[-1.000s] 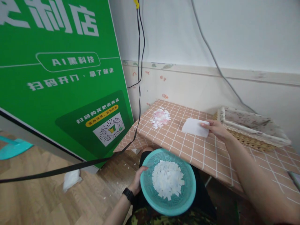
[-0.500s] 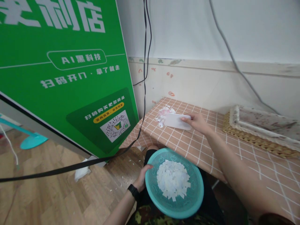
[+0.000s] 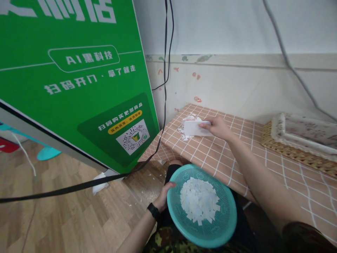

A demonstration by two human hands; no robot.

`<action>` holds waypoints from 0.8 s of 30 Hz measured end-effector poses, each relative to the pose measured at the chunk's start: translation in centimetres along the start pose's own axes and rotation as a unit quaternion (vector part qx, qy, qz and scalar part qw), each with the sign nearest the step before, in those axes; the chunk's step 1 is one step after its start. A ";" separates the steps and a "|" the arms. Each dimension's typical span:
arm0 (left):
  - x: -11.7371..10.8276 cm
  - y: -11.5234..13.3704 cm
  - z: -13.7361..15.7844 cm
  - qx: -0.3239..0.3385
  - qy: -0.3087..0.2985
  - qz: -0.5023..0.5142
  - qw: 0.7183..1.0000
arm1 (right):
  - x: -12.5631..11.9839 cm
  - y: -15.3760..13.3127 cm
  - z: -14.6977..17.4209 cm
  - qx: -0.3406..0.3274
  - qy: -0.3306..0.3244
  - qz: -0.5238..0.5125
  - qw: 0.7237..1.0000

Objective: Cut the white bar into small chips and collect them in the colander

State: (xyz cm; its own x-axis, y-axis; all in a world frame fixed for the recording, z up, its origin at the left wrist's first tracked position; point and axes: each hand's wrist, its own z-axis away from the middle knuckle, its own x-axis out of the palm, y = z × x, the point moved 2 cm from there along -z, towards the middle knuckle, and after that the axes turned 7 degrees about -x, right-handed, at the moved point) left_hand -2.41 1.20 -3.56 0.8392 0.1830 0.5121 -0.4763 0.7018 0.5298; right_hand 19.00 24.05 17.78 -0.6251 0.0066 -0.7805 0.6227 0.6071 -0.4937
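My left hand grips the left rim of a teal plastic basket, thumb over the edge and the other fingers hidden below it. The basket rests on my lap, and a heap of small white paper scraps lies in it. Over the checked tabletop, my right hand holds a flat white rectangular card by its right end, thumb on top. Beneath and behind the card's left end, more torn paper pieces, white with some pink, are spread on the tablecloth.
A woven basket with a cloth lining stands on the table at right. The green panel rises close on the left. A black cable hangs across in front of it. Paper bits lie on the wooden floor.
The white card has tilted up, from lying nearly flat to standing more on edge, with my right hand turning along. The whole view has shifted slightly. My left hand stays on the basket rim.
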 end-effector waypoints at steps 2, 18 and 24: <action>0.0 0.0 0.1 0.004 0.005 0.001 1.000 | 0.1 0.1 -0.1 0.005 0.000 -0.012 1.000; -0.6 -0.4 -0.5 0.003 -0.004 0.009 1.000 | -0.6 2.9 1.5 0.081 0.012 -0.102 0.991; -0.7 -0.5 -0.7 0.006 0.005 0.006 1.000 | -0.5 2.9 1.7 0.113 0.018 -0.175 0.978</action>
State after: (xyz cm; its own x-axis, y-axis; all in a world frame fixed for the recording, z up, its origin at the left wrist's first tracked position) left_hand -2.59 1.22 -4.67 0.8363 0.1986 0.5111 -0.4890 0.6917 0.5314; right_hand 21.88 24.44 16.10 -0.8326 -0.1395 -0.5360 0.4525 0.3868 -0.8035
